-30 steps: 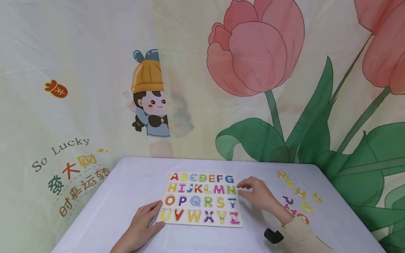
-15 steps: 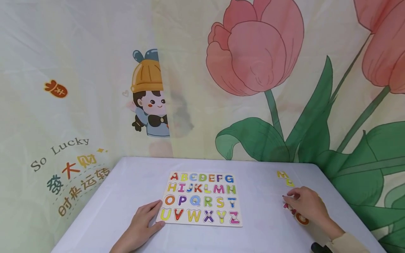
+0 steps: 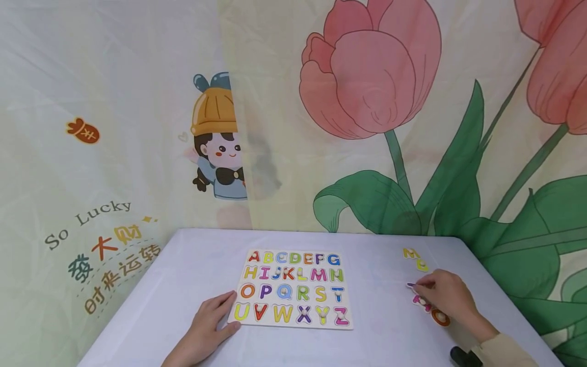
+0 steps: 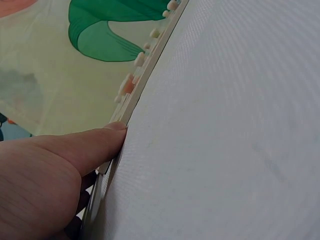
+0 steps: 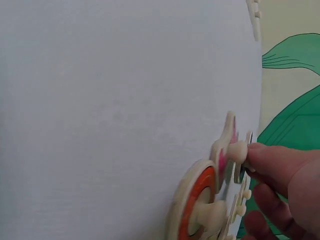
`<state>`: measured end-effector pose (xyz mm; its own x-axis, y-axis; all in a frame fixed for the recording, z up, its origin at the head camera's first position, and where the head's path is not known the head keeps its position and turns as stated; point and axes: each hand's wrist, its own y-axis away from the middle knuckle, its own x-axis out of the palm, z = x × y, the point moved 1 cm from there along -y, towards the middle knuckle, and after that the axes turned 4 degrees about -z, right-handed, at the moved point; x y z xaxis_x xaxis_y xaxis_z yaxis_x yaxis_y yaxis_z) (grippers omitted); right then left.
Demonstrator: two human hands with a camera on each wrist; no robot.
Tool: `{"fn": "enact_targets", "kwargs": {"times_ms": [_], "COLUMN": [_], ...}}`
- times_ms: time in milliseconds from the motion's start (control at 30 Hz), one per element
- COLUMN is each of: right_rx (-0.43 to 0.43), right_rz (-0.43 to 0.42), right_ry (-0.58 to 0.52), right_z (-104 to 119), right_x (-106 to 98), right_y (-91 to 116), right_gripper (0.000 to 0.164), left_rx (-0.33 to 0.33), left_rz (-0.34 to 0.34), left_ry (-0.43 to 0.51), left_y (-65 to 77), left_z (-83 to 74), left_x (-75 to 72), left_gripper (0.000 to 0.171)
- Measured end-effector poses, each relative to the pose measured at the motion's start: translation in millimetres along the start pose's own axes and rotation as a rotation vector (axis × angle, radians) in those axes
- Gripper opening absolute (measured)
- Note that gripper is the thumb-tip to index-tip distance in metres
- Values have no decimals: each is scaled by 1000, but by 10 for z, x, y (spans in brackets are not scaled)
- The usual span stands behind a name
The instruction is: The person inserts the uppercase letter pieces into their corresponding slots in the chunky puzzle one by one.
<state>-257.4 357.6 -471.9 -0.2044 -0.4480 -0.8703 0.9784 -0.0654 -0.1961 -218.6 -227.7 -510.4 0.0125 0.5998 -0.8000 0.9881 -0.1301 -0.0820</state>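
A white alphabet puzzle board (image 3: 293,326) lies on the table, its rows filled with coloured knobbed letters A to Z. My left hand (image 3: 206,323) rests at its near left corner, fingers along the left edge; in the left wrist view the thumb (image 4: 102,142) lies against the board's side. Over the loose letters at the right, my right hand (image 3: 447,295) pinches a purple letter P (image 3: 410,285), mostly hidden by the fingers. Just below lies a pink letter (image 3: 422,304), beside an orange letter O (image 3: 441,317). Their knobs stand up in the right wrist view.
Two yellow letters, an M (image 3: 411,253) and another piece (image 3: 421,265), lie beyond my right hand. Further loose pieces (image 5: 242,200) show behind it in the right wrist view. A printed curtain (image 3: 275,153) hangs behind the table. A black device (image 3: 465,357) sits at the right wrist.
My right hand has moved right from the board's edge by the N to the loose letters and taken hold of the purple P. The left hand stays on the board's corner.
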Motion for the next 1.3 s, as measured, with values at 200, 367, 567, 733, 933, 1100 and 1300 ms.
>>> {"fn": "enact_targets", "kwargs": {"times_ms": [200,367,567,733,933,1100,1300], "right_rx": [-117,-153,-150,-121,4,70,75], "right_rz": [32,104,148,167,152,84,16], "right_ry": [-85,-151,-124,-140,-190,-153,-125], "right_z": [87,112,88,73,117,156,144], "right_x": [48,110,173,171,148,184,268], "right_y": [-45,-76,-106,-115,-53,5,26], "right_gripper": [11,9,13,23,35,32,23], "left_rx": [14,16,13,2,-3,6,5], "left_rz": [-4,-4,-4,-1,0,-8,-7], "left_ry": [-1,20,10,0,-9,-20,-19], "left_y": [-4,1,-2,-13,-27,-30,-26], "left_z": [6,12,39,47,41,50,56], "left_x": [-4,-1,20,25,25,32,38], "left_gripper": [77,76,77,77,78,78,78]}}
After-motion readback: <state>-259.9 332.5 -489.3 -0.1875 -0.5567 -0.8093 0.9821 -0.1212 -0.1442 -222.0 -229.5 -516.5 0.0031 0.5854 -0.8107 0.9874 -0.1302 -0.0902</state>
